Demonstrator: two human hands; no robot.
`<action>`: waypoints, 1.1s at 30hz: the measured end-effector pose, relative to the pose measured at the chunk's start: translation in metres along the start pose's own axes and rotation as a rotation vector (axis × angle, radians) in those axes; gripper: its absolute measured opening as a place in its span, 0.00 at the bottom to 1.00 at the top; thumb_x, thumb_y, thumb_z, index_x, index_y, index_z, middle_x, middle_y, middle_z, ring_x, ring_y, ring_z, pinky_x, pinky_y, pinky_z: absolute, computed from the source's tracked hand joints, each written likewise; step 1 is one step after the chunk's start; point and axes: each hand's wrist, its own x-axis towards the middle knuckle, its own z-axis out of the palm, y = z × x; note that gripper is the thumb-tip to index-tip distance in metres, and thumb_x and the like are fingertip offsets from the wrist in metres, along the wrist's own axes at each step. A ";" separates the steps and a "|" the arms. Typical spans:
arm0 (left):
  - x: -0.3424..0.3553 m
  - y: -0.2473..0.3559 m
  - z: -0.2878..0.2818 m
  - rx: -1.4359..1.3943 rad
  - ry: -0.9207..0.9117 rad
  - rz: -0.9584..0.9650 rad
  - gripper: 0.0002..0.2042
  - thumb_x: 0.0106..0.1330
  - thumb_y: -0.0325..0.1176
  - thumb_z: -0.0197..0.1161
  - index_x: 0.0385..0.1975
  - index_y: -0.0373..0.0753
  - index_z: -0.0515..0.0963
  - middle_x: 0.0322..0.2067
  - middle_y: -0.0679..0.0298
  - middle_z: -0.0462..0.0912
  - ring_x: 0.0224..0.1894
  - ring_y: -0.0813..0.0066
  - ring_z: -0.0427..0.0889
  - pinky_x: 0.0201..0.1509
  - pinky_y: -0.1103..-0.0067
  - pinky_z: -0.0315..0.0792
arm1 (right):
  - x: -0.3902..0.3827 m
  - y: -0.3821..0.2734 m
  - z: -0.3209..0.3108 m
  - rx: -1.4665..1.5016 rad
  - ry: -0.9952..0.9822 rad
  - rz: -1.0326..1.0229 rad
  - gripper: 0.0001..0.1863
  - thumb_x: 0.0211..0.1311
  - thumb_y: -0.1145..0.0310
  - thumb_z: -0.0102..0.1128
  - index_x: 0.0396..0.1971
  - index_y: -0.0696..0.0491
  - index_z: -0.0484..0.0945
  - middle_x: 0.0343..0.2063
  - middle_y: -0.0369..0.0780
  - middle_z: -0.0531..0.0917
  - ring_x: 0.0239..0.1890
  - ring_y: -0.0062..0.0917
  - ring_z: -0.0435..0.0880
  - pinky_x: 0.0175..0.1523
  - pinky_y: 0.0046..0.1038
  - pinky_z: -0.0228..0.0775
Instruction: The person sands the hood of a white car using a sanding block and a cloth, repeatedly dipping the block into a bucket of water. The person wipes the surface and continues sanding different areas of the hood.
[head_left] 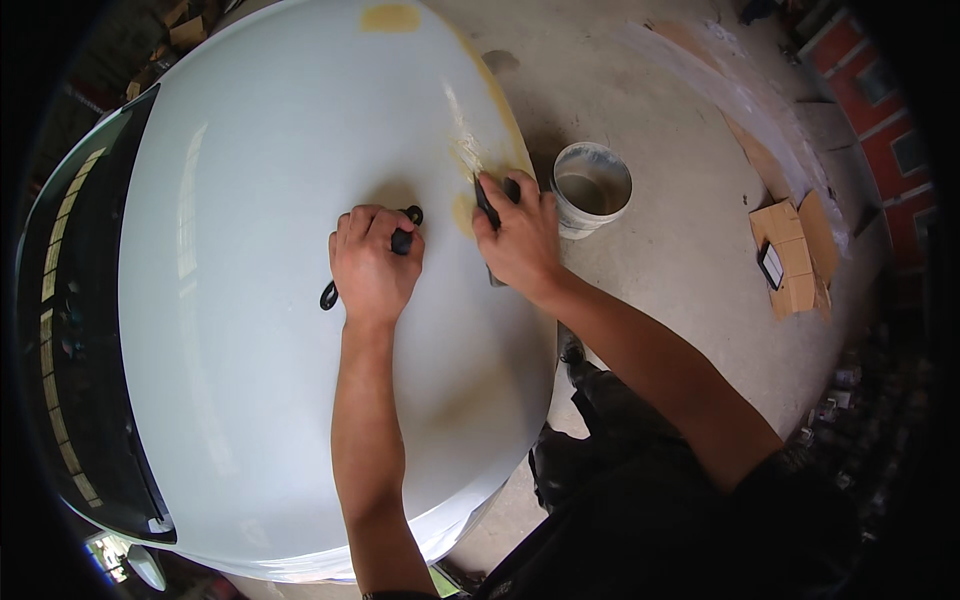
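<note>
Both my hands are over a white car hood (250,300). My left hand (375,260) is closed around a black object with a rounded knob (402,241) by the thumb; black looped ends (329,296) stick out on both sides of the fist. Most of that object is hidden by my fingers. Near the front edge of the hood, my right hand (520,235) grips a dark sanding block (487,205) and presses it to the surface. Just beyond it lie a whitish scuffed streak (465,145) and a yellowish patch (464,214).
A white bucket (592,190) with greyish contents stands on the floor by the hood's edge. Another yellowish patch (390,18) marks the hood's far end. The dark windshield (90,320) is at the left. An opened cardboard box (795,257) lies on the floor at right.
</note>
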 end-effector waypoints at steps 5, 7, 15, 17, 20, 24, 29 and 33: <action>-0.006 -0.004 0.001 0.018 0.016 0.018 0.10 0.47 0.25 0.74 0.26 0.46 0.80 0.34 0.70 0.81 0.39 0.64 0.80 0.43 0.69 0.72 | 0.047 -0.042 0.019 0.093 -0.081 0.032 0.24 0.65 0.57 0.57 0.60 0.43 0.78 0.60 0.48 0.74 0.52 0.54 0.75 0.57 0.49 0.70; -0.008 -0.007 0.004 0.008 0.015 0.053 0.09 0.48 0.25 0.73 0.25 0.45 0.80 0.34 0.66 0.81 0.39 0.61 0.80 0.44 0.67 0.73 | 0.038 -0.027 0.039 0.133 -0.081 0.036 0.25 0.66 0.56 0.56 0.62 0.43 0.77 0.61 0.51 0.73 0.55 0.55 0.72 0.58 0.52 0.68; 0.005 -0.006 -0.004 0.389 0.005 -0.171 0.17 0.63 0.45 0.68 0.46 0.44 0.79 0.54 0.58 0.78 0.59 0.53 0.74 0.66 0.54 0.63 | -0.052 0.104 0.034 0.095 -0.135 0.047 0.27 0.63 0.55 0.61 0.62 0.43 0.77 0.59 0.49 0.72 0.49 0.53 0.75 0.57 0.47 0.71; 0.000 0.006 -0.007 0.678 0.159 -0.089 0.26 0.67 0.55 0.64 0.57 0.43 0.76 0.65 0.52 0.72 0.69 0.46 0.66 0.73 0.46 0.54 | -0.056 0.132 -0.010 0.083 -0.088 0.089 0.26 0.62 0.54 0.63 0.61 0.43 0.79 0.56 0.50 0.74 0.48 0.53 0.77 0.55 0.47 0.72; -0.018 0.034 -0.004 0.504 0.002 0.175 0.42 0.67 0.62 0.59 0.69 0.31 0.64 0.75 0.43 0.55 0.77 0.38 0.50 0.77 0.41 0.41 | -0.079 0.198 -0.073 0.038 -0.246 0.422 0.26 0.62 0.51 0.61 0.60 0.39 0.78 0.55 0.47 0.75 0.51 0.57 0.77 0.53 0.53 0.75; -0.024 0.064 0.022 0.318 -0.764 0.029 0.51 0.68 0.67 0.53 0.73 0.24 0.53 0.75 0.37 0.50 0.79 0.41 0.46 0.82 0.52 0.36 | -0.189 0.335 -0.126 -0.169 -0.322 0.894 0.26 0.62 0.48 0.58 0.60 0.38 0.79 0.59 0.48 0.74 0.59 0.57 0.74 0.59 0.53 0.73; 0.029 0.062 0.090 0.432 -0.647 -0.098 0.52 0.69 0.70 0.46 0.74 0.22 0.50 0.76 0.37 0.48 0.80 0.45 0.41 0.82 0.56 0.31 | -0.345 0.446 -0.161 -0.211 -0.362 1.625 0.25 0.59 0.51 0.58 0.56 0.42 0.82 0.63 0.48 0.72 0.65 0.52 0.70 0.65 0.47 0.71; 0.067 0.063 0.142 0.496 -0.786 -0.049 0.53 0.69 0.71 0.42 0.75 0.24 0.47 0.78 0.41 0.44 0.81 0.50 0.36 0.82 0.59 0.26 | -0.390 0.437 -0.190 -0.187 -0.446 1.753 0.29 0.60 0.51 0.58 0.60 0.46 0.81 0.66 0.47 0.70 0.68 0.51 0.69 0.67 0.46 0.70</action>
